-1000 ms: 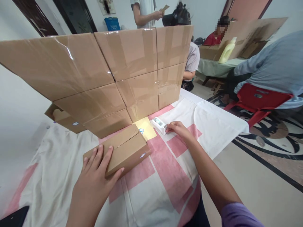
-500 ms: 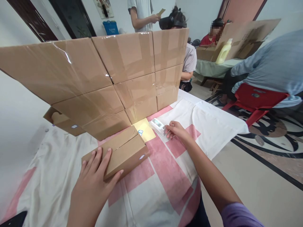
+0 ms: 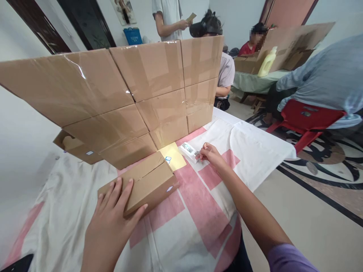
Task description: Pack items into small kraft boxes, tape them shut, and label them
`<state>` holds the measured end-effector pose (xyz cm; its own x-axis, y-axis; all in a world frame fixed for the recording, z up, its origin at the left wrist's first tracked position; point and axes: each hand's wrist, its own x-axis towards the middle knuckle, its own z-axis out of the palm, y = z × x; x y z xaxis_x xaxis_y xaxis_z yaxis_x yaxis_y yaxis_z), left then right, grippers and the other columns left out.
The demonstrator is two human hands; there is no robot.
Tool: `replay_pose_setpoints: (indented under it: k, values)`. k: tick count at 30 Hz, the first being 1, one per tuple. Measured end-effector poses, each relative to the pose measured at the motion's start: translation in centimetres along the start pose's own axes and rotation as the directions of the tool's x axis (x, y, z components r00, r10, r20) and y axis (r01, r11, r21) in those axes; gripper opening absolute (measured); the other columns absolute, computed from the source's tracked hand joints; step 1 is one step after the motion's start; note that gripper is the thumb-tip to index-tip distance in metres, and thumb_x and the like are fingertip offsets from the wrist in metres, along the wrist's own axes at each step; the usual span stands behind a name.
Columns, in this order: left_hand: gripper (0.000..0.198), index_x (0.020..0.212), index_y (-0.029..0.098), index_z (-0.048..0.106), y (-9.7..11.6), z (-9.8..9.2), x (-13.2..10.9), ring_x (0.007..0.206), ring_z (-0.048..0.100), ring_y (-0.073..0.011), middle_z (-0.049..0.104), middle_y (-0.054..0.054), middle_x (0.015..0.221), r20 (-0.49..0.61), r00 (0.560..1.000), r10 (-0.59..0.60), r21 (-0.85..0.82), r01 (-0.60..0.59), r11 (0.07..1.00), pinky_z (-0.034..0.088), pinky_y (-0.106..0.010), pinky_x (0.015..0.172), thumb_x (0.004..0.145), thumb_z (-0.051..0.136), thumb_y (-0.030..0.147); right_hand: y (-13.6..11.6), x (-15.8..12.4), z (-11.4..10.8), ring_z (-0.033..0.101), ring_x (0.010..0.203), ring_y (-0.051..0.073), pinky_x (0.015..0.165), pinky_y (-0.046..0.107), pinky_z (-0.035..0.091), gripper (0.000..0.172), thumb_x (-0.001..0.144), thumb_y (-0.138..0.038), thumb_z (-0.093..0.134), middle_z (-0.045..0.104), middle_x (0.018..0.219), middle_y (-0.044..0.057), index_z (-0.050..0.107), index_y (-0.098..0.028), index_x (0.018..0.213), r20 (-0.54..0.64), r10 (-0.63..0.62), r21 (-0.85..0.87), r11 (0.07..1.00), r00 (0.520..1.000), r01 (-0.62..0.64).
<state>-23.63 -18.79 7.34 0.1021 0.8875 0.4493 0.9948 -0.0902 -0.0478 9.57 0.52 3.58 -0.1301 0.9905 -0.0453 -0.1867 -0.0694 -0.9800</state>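
My left hand (image 3: 110, 219) lies with spread fingers on the left end of a closed brown cardboard box (image 3: 150, 181), its thumb along the near edge. A slit runs across the box's top, and a small white label marks its front. My right hand (image 3: 210, 154) has its fingers curled together at the right end of a small white box-like item (image 3: 188, 152) with a grey panel on top. Whether the fingertips touch that item, or pinch anything, I cannot make out. Between the two boxes lies a yellow sheet of paper (image 3: 172, 156) with a blue mark.
A tall wall of taped cardboard (image 3: 159, 71) stands along the table's far side. Another cardboard box (image 3: 82, 149) sits behind its left end. Pink-and-white cloth (image 3: 198, 200) covers the table. Other people sit and stand beyond, one on a red chair (image 3: 312, 119).
My right hand has shifted slightly, its fingers drawn a little more upright beside the white item. My left hand and the cardboard box stay in place.
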Motion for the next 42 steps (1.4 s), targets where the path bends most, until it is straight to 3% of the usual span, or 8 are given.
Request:
replay_pose_setpoints:
  k: [10,16,20,24,30,32,35,42]
  values:
    - [0.073,0.153,0.018,0.04,0.1,0.1,0.2,0.143,0.045,-0.04,0.042,-0.02,0.158,-0.042,0.999,0.02,0.009,-0.019,1.0,0.038,-0.059,0.113,0.096,0.036,0.065,3.4,0.9,0.5,0.062,0.052,0.014,0.049,0.021,0.039,0.025,0.062,-0.015,0.056,0.054,0.047,-0.008,0.034,-0.025,0.072,-0.126,-0.152,0.072,0.984,0.98,0.161]
    - [0.075,0.148,0.014,0.047,0.3,0.0,0.2,0.142,0.046,-0.041,0.044,-0.022,0.156,-0.073,0.997,0.015,-0.008,-0.016,1.0,0.038,-0.06,0.112,0.097,0.03,0.067,3.8,0.9,0.5,0.065,0.055,0.016,0.052,0.021,0.042,0.027,0.062,-0.016,0.059,0.045,0.045,-0.011,0.035,-0.025,0.072,-0.145,-0.165,0.084,0.98,0.976,0.178]
    - [0.074,0.149,0.016,0.045,0.2,0.0,0.1,0.142,0.045,-0.0404,0.043,-0.021,0.157,-0.059,0.998,0.007,0.003,-0.006,1.0,0.039,-0.059,0.113,0.096,0.033,0.066,3.3,0.9,0.3,0.065,0.052,0.018,0.051,0.024,0.049,0.029,0.063,-0.022,0.059,0.04,0.042,-0.011,0.032,-0.026,0.072,-0.142,-0.091,0.096,0.99,0.986,0.105]
    - [0.074,0.154,0.021,0.038,-0.4,0.5,-0.2,0.145,0.043,-0.0387,0.039,-0.018,0.161,-0.044,0.999,0.025,0.007,-0.024,1.0,0.038,-0.058,0.115,0.094,0.043,0.064,2.5,1.0,-0.5,0.062,0.044,0.02,0.044,0.027,0.05,0.025,0.075,-0.037,0.058,0.034,0.039,-0.01,0.036,-0.026,0.071,-0.109,0.054,0.074,0.996,0.993,-0.046]
    - [0.076,0.156,0.024,0.035,-0.7,0.6,-0.3,0.146,0.041,-0.0377,0.037,-0.017,0.162,-0.03,0.999,0.015,-0.007,-0.015,1.0,0.038,-0.058,0.115,0.092,0.046,0.064,1.2,0.5,-1.4,0.063,0.042,0.023,0.034,0.028,0.046,0.039,0.089,-0.056,0.056,0.057,0.046,0.004,0.054,-0.02,0.076,-0.009,0.283,-0.096,0.954,0.959,-0.283]
    - [0.075,0.154,0.022,0.039,-0.3,0.4,-0.2,0.146,0.041,-0.0378,0.039,-0.017,0.161,-0.041,0.999,-0.001,-0.019,0.0,1.0,0.037,-0.058,0.116,0.093,0.043,0.065,0.9,0.2,-1.4,0.06,0.039,0.021,0.034,0.027,0.043,0.04,0.089,-0.055,0.059,0.058,0.046,0.005,0.06,-0.017,0.076,0.016,0.308,-0.154,0.941,0.951,-0.302]
    - [0.073,0.151,0.019,0.044,0.3,0.0,0.0,0.145,0.043,-0.0378,0.041,-0.018,0.159,-0.046,0.999,-0.028,-0.035,0.026,0.999,0.037,-0.059,0.116,0.095,0.038,0.065,0.7,0.0,-1.1,0.048,0.033,0.013,0.034,0.023,0.036,0.038,0.09,-0.048,0.062,0.047,0.039,-0.001,0.066,-0.014,0.075,0.045,0.288,-0.194,0.942,0.957,-0.274]
    - [0.072,0.149,0.019,0.047,0.8,-0.3,0.1,0.144,0.045,-0.0375,0.044,-0.017,0.157,-0.054,0.998,-0.044,-0.046,0.041,0.998,0.037,-0.057,0.117,0.095,0.035,0.066,1.0,0.3,-1.0,0.02,0.034,0.005,0.037,0.023,0.014,0.03,0.085,-0.041,0.066,0.029,0.037,-0.009,0.067,-0.015,0.069,0.041,0.209,-0.225,0.955,0.977,-0.195]
